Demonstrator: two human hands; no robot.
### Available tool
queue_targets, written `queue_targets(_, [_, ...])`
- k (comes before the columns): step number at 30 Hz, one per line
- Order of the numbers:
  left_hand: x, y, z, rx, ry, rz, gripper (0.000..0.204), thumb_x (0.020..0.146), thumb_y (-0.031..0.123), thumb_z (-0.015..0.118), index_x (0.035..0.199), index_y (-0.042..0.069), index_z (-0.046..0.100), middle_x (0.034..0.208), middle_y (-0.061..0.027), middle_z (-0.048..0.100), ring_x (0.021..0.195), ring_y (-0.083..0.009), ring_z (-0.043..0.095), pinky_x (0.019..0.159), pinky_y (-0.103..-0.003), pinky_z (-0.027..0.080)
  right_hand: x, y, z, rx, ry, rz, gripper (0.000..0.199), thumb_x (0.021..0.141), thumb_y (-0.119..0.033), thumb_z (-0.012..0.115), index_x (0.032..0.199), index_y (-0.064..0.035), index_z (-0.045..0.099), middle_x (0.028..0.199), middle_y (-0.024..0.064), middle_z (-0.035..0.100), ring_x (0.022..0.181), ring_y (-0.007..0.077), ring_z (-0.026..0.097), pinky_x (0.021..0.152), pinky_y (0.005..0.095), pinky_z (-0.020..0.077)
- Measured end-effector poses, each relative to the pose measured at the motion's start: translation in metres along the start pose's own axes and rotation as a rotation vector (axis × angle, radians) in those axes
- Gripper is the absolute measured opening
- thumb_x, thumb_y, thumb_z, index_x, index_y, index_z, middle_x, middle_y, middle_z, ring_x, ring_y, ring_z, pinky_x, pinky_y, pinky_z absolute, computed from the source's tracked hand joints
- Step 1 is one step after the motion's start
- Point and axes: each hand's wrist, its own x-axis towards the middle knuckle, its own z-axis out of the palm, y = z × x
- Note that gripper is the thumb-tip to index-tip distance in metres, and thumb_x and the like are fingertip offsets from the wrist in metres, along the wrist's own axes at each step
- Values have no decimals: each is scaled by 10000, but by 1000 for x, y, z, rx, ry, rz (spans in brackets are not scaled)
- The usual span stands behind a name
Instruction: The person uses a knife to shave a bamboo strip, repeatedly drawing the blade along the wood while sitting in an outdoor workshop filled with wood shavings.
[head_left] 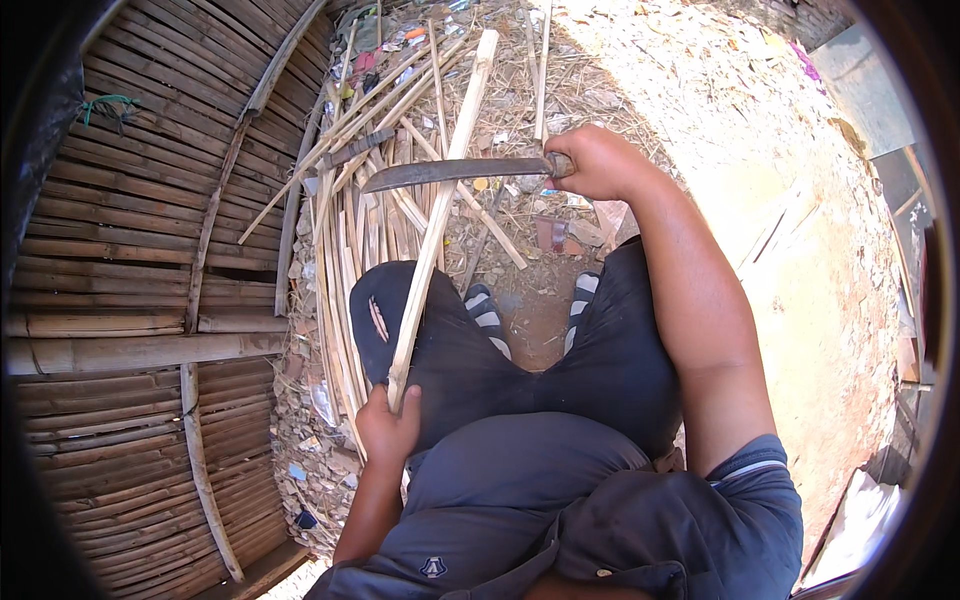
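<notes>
My left hand (388, 422) is closed round the near end of a long pale bamboo strip (432, 238), which slants up and away over my left knee. In my right hand (597, 165) is the handle of a machete (450, 174), the fingers wrapped round it. Its dark, curved blade points left and lies across the upper part of the strip in this view; whether it touches the strip I cannot tell. Beyond my left leg, a bundle of split bamboo strips (345, 265) lies on the ground.
A slatted bamboo wall (140, 240) stands close on the left. More sticks (400, 95) lie among straw and litter ahead. Broken brick pieces (560, 235) lie near my feet. Sunlit bare ground (820, 330) stretches to the right, with a white sheet or sack (858, 530) at lower right.
</notes>
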Motion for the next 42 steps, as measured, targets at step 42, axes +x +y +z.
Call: queue_targets(42, [1, 3, -2, -5, -28, -11, 396, 927, 367, 797, 817, 22, 638, 683, -197, 686, 654, -403, 720, 616, -457, 554, 2, 5, 12, -4, 11, -12, 329, 824, -300, 859, 1071, -116, 741, 994, 174, 760, 979, 395, 731, 835, 509, 577])
